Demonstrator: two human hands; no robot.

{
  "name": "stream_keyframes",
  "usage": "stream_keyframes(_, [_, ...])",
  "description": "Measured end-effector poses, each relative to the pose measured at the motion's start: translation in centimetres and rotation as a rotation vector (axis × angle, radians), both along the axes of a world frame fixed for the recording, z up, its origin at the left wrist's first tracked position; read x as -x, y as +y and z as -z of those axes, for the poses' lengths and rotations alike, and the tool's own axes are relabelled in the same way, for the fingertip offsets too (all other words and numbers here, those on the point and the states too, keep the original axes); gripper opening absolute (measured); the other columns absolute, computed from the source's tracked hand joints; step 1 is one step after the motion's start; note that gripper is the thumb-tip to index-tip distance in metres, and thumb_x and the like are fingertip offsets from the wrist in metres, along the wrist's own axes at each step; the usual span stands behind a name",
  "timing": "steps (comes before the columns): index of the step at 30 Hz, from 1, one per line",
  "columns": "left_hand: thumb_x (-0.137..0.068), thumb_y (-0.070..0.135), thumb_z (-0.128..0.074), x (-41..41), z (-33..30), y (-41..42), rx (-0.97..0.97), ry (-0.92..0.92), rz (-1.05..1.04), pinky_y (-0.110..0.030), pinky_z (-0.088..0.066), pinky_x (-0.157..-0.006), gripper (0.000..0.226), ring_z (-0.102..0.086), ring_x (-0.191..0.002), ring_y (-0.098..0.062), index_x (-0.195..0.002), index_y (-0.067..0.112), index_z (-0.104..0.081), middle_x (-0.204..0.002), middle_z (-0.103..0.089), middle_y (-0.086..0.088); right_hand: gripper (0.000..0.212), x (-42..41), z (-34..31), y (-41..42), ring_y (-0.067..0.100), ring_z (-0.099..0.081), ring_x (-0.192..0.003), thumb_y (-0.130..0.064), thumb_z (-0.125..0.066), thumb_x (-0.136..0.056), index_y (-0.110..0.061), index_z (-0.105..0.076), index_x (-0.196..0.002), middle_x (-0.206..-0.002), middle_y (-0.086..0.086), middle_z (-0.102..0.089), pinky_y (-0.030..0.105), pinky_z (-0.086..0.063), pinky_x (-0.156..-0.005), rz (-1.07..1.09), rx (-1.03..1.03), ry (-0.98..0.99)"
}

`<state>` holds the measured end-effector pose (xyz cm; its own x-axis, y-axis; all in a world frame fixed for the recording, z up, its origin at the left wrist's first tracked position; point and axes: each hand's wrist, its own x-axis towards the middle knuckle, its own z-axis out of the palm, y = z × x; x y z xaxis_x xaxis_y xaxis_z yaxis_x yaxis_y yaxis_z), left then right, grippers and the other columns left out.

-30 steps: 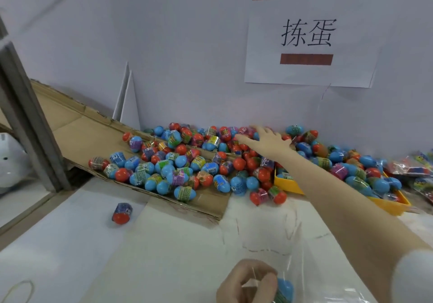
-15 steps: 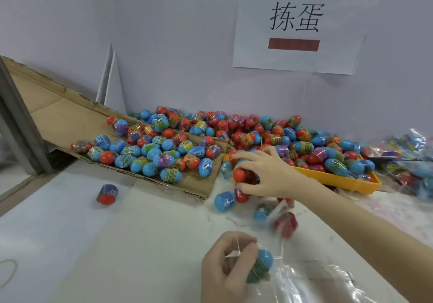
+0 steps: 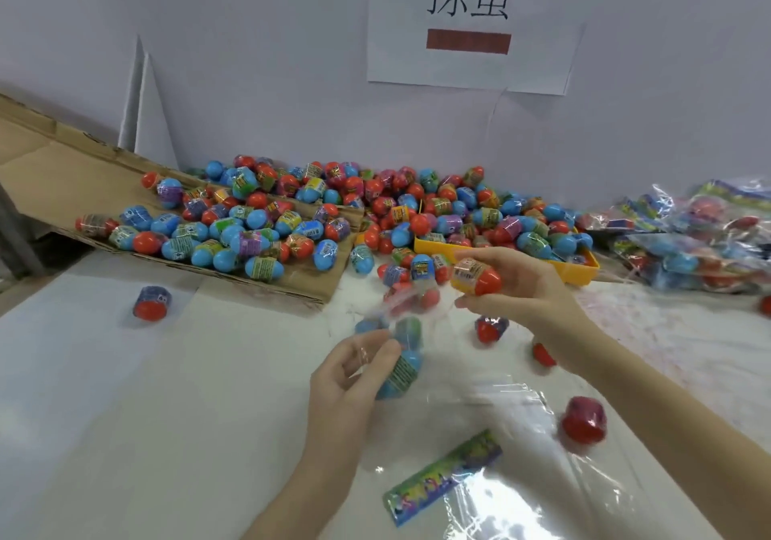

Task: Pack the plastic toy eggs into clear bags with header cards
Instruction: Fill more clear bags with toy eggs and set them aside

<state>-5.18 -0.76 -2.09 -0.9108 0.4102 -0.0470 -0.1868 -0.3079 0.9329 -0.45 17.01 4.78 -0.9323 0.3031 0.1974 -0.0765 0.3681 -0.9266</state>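
both hands full over the table

my right hand (image 3: 515,285) grips an orange egg (image 3: 475,275), fingers curled round it, red cap pointing right, just in front of the yellow tray (image 3: 580,269). my left hand (image 3: 354,372) sits lower and nearer, thumb and fingers pinching the mouth of a clear bag (image 3: 400,322) with a blue egg (image 3: 399,374) pressed against the fingers. more eggs show blurred through the film just above that hand, so i cannot tell how many are inside.

below the hands a header card (image 3: 444,477) lies flat on the white table (image 3: 104,393), striped green and blue, on the edge of more clear film (image 3: 542,477). a red egg (image 3: 583,420) lies on that film to the right. two more loose eggs lie beside my right wrist, one partly hidden behind it.

farther out, the egg pile (image 3: 375,214) spreads over the tray and onto a cardboard sheet (image 3: 62,180) that slopes up to the left. one stray egg (image 3: 152,303) stands alone on the table at left. packed bags (image 3: 701,239) heap at the far right. a paper sign (image 3: 471,22) hangs on the wall above the pile.
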Motion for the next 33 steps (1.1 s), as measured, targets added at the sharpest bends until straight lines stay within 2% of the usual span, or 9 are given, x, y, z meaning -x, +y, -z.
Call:
stream_keyframes(5, [-0.049, 0.044, -0.071, -0.4, -0.3, -0.2, -0.017, 0.045, 0.014, -0.015, -0.053, -0.067, 0.036, -0.07, -0.086, -0.013, -0.08, 0.026, -0.076, -0.091, -0.074, 0.001, 0.032, -3.0, 0.1, -2.1, 0.018, -0.067, -0.08, -0.04, -0.071, -0.07, -0.031, -0.06, -0.098, -0.094, 0.0, -0.07, 0.035, -0.054, -0.076, -0.02, 0.07, 0.09])
stream_keyframes(8, [-0.047, 0.042, -0.073, -0.7, -0.7, -0.3, -0.013, 0.121, 0.046, -0.012, -0.05, -0.066, 0.045, -0.069, -0.083, -0.005, -0.089, 0.023, -0.071, -0.092, -0.073, 0.011, 0.028, -3.3, 0.0, -3.7, 0.0, -0.056, -0.086, -0.06, -0.061, -0.074, -0.04, -0.061, -0.094, -0.094, -0.012, -0.064, 0.012, -0.043, -0.075, 0.008, -0.217, 0.127])
stream_keyframes(10, [-0.047, 0.031, -0.075, -0.9, -0.8, -0.4, -0.005, 0.158, 0.059, -0.009, -0.049, -0.063, 0.046, -0.068, -0.079, -0.001, -0.092, 0.021, -0.068, -0.09, -0.073, 0.016, 0.026, -2.8, -0.3, -4.3, -0.005, -0.049, -0.084, -0.056, -0.054, -0.073, -0.042, -0.056, -0.095, -0.093, -0.016, -0.058, 0.005, -0.036, -0.071, 0.043, -0.348, 0.141])
stream_keyframes(14, [-0.052, 0.022, -0.075, -1.0, -0.6, -0.4, 0.02, 0.203, 0.069, -0.009, -0.049, -0.064, 0.041, -0.067, -0.078, 0.001, -0.092, 0.02, -0.066, -0.089, -0.072, 0.016, 0.018, -1.6, -1.1, -4.7, -0.006, -0.049, -0.081, -0.04, -0.057, -0.085, -0.035, -0.051, -0.101, -0.089, -0.018, -0.055, 0.004, -0.034, -0.071, 0.059, -0.425, 0.188])
stream_keyframes(17, [-0.065, 0.009, -0.073, -0.8, -0.3, -0.5, 0.011, 0.191, 0.094, -0.009, -0.048, -0.063, 0.03, -0.067, -0.08, -0.004, -0.093, 0.019, -0.064, -0.086, -0.072, 0.013, 0.023, -1.2, -1.5, -5.0, 0.001, -0.045, -0.087, -0.057, -0.041, -0.083, -0.042, -0.04, -0.101, -0.09, -0.026, -0.047, 0.007, -0.033, -0.077, 0.03, -0.578, 0.095])
stream_keyframes(20, [-0.071, -0.005, -0.067, -0.7, -0.1, -0.5, -0.018, 0.159, 0.1, -0.013, -0.05, -0.066, 0.033, -0.067, -0.088, -0.021, -0.097, 0.015, -0.062, -0.088, -0.073, 0.006, 0.02, -0.9, -1.8, -4.8, 0.002, -0.038, -0.082, -0.061, -0.029, -0.084, -0.045, -0.031, -0.096, -0.086, -0.027, -0.042, 0.006, -0.025, -0.077, 0.016, -0.801, 0.003])
stream_keyframes(24, [-0.055, 0.02, -0.071, -0.8, -0.7, -0.4, -0.05, 0.132, 0.122, -0.017, -0.051, -0.064, 0.048, -0.07, -0.084, -0.025, -0.101, 0.015, -0.06, -0.091, -0.073, -0.003, 0.023, -0.9, -2.5, -4.9, -0.005, -0.042, -0.08, -0.063, -0.023, -0.086, -0.043, -0.035, -0.085, -0.083, -0.025, -0.047, 0.01, -0.029, -0.069, -0.13, -0.681, -0.064])
stream_keyframes(28, [-0.052, 0.024, -0.073, -0.9, -1.1, -0.5, -0.067, 0.115, 0.134, -0.018, -0.052, -0.062, 0.054, -0.069, -0.085, -0.023, -0.104, 0.015, -0.06, -0.091, -0.073, -0.004, 0.029, -0.7, -2.9, -5.2, -0.005, -0.04, -0.084, -0.064, -0.014, -0.077, -0.044, -0.032, -0.086, -0.084, -0.023, -0.047, 0.009, -0.03, -0.072, -0.185, -0.742, -0.147])
stream_keyframes(33, [-0.055, 0.018, -0.087, -0.9, -1.3, -0.5, -0.035, 0.139, 0.17, -0.017, -0.051, -0.067, 0.054, -0.068, -0.09, -0.024, -0.102, 0.019, -0.061, -0.089, -0.074, -0.001, 0.035, -0.9, -3.4, -5.4, -0.002, -0.036, -0.092, -0.064, -0.016, -0.072, -0.042, -0.034, -0.094, -0.09, -0.021, -0.047, 0.012, -0.03, -0.075, -0.228, -0.566, -0.202])
